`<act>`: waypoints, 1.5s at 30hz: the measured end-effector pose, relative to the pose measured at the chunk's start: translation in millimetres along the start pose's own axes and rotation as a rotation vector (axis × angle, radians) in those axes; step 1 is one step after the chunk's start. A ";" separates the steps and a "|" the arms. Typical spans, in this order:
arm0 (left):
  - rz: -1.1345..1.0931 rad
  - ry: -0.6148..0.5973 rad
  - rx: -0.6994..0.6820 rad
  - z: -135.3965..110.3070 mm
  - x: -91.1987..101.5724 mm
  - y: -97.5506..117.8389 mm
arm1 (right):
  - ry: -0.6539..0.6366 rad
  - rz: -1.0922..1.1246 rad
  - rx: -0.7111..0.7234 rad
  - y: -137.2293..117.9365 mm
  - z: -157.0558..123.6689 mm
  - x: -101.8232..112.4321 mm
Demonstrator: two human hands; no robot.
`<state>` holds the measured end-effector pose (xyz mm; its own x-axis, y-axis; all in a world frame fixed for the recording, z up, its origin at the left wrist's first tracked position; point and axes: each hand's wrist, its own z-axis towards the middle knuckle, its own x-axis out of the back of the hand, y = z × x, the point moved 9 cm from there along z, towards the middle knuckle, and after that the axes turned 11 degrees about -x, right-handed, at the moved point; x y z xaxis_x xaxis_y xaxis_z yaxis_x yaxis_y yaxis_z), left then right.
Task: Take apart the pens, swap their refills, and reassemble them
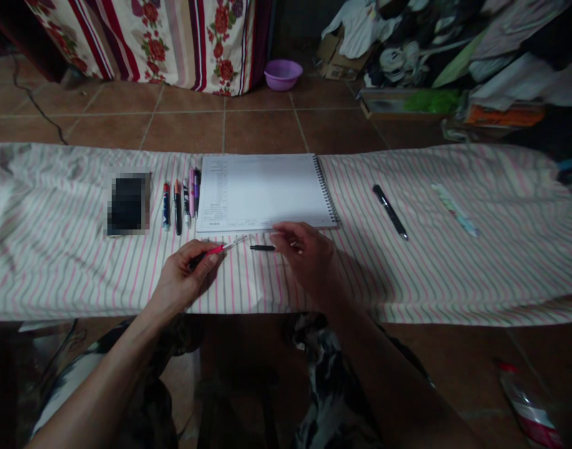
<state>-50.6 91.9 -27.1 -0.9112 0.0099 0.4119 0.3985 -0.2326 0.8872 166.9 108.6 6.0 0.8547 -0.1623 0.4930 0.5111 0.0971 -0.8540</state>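
Observation:
My left hand (191,265) is closed around a pen (214,250) with a red front section. From it a thin, pale refill or tip (236,241) points right. My right hand (309,252) is curled at the notebook's near edge, thumb and forefinger close together. Whatever may be between those fingers is too small to make out. A short black pen part (262,248) lies on the cloth just left of the right hand, its right end reaching the fingers. Behind both hands lies a spiral notebook (271,187), open to a mostly blank page with printed columns at its left.
Left of the notebook several pens (178,207) lie side by side, with a blurred dark phone-like object (128,202) beyond. To the right are a black pen (390,212) and a pale patterned pen (455,209). Striped cloth (407,274) covers the surface. A purple basin (283,75) stands on the floor.

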 end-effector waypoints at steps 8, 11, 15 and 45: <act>0.067 -0.003 -0.012 0.4 0.7 -0.6 | -0.148 -0.291 0.064 9.4 -5.8 -9.3; 0.075 -0.006 -0.002 0.6 -0.7 -0.1 | -0.201 -0.395 0.063 5.3 -9.6 -19.1; 0.061 -0.005 0.012 -0.4 -1.1 -0.4 | -0.254 -0.508 0.066 8.0 -13.1 -30.8; 0.229 -0.047 -0.121 -0.5 7.0 12.4 | -0.428 0.414 -0.496 36.5 -9.7 -39.0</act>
<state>-52.1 88.6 -13.4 -0.7917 -0.0121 0.6108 0.5759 -0.3486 0.7395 151.4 108.9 -46.0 0.9794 0.1950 0.0526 0.1284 -0.4007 -0.9072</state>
